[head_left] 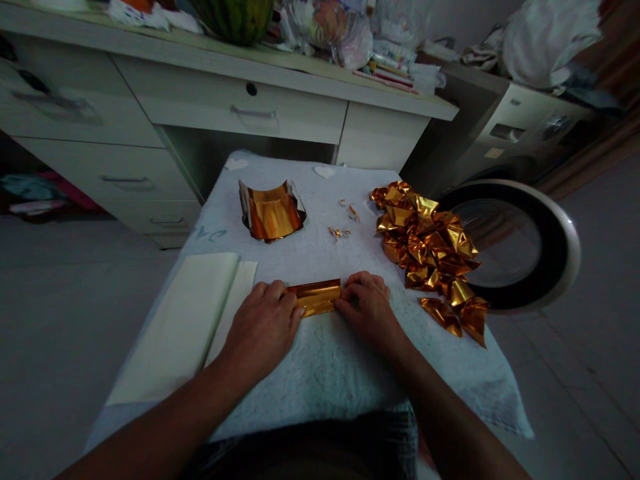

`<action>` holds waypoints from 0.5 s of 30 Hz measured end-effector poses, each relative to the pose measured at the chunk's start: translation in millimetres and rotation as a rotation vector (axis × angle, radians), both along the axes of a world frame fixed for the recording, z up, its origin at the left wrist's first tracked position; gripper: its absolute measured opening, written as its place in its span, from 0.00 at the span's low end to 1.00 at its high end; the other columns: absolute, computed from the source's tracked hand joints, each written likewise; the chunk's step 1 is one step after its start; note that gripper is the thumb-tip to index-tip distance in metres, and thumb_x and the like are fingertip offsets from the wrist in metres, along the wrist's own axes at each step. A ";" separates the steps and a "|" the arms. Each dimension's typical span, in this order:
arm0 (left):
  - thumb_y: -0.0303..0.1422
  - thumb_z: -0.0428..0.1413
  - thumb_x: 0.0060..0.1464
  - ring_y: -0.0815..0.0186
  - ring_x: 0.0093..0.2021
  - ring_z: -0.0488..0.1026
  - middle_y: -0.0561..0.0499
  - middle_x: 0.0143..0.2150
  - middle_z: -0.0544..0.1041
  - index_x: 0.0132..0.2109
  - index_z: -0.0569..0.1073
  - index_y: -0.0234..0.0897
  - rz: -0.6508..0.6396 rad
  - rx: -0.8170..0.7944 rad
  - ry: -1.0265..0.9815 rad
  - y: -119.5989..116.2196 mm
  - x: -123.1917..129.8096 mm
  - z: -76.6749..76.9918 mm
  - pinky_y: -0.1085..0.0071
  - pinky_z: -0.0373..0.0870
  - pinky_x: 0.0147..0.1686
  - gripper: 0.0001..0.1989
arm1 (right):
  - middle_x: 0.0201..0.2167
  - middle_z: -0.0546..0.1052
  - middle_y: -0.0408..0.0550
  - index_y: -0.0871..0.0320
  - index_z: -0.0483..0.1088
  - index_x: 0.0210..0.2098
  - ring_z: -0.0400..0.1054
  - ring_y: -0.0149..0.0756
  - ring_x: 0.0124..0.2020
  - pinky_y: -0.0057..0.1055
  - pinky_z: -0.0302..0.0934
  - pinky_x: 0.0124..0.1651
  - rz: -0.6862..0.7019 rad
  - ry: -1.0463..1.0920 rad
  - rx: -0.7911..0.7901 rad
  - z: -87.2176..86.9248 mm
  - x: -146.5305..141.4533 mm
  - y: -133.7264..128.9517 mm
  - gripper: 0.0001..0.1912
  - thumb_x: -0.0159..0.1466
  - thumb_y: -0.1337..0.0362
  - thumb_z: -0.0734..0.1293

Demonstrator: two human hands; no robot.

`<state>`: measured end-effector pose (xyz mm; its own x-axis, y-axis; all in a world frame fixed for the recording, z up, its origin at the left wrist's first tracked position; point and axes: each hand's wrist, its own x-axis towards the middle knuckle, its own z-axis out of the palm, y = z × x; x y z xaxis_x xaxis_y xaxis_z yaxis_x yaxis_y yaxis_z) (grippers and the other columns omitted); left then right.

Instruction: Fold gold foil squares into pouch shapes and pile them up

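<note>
A strip of gold foil (318, 297), partly rolled or folded, lies flat across the middle of the cloth-covered table. My left hand (270, 320) grips its left end, with fingers curled over the edge. At its right end my right hand (364, 303) pinches the foil between thumb and fingers. Beyond them sits a stack of curved gold foil sheets (273, 212). A heap of folded gold foil pieces (425, 233) spreads along the table's right side. Several small gold twisted ties (340, 233) lie between the stack and the heap.
Folded pale paper sheets (175, 327) lie on the left of the table (320, 373). A white drawer desk (290, 110) stands behind, bearing a watermelon (227, 19) and plastic bags. To the right, a washing machine (520, 120) has its round door (567, 253) swung out near the heap.
</note>
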<state>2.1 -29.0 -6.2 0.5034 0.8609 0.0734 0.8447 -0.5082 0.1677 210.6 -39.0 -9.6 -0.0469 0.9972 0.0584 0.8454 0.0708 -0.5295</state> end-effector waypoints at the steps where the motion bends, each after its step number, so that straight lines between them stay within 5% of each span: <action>1: 0.33 0.48 0.63 0.55 0.39 0.66 0.43 0.37 0.73 0.37 0.76 0.33 -0.002 0.003 0.002 -0.3 0.1 0.5 0.56 0.65 0.43 0.13 | 0.40 0.72 0.47 0.56 0.71 0.26 0.61 0.43 0.47 0.41 0.52 0.51 -0.011 0.000 0.002 -0.5 -0.3 0.1 0.07 0.59 0.64 0.71; 8: 0.31 0.51 0.60 0.56 0.38 0.66 0.45 0.38 0.72 0.39 0.71 0.36 0.031 -0.019 -0.038 -1.5 -1.4 3.3 0.59 0.64 0.41 0.05 | 0.37 0.71 0.47 0.56 0.67 0.31 0.61 0.44 0.43 0.39 0.54 0.47 -0.102 -0.034 0.009 -2.8 0.7 -0.3 0.09 0.57 0.63 0.72; 15: 0.29 0.50 0.60 0.58 0.38 0.64 0.47 0.38 0.70 0.39 0.70 0.38 0.015 -0.035 -0.050 -0.5 -1.4 1.7 0.60 0.63 0.41 0.05 | 0.39 0.71 0.48 0.55 0.70 0.34 0.60 0.44 0.44 0.39 0.53 0.47 -0.010 -0.096 0.072 1.9 -7.3 -5.9 0.02 0.62 0.67 0.69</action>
<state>0.7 -29.6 -4.5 0.4866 0.8710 0.0676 0.8426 -0.4884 0.2271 203.3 -45.0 -7.7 -0.0459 0.9911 0.1253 0.8928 0.0970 -0.4399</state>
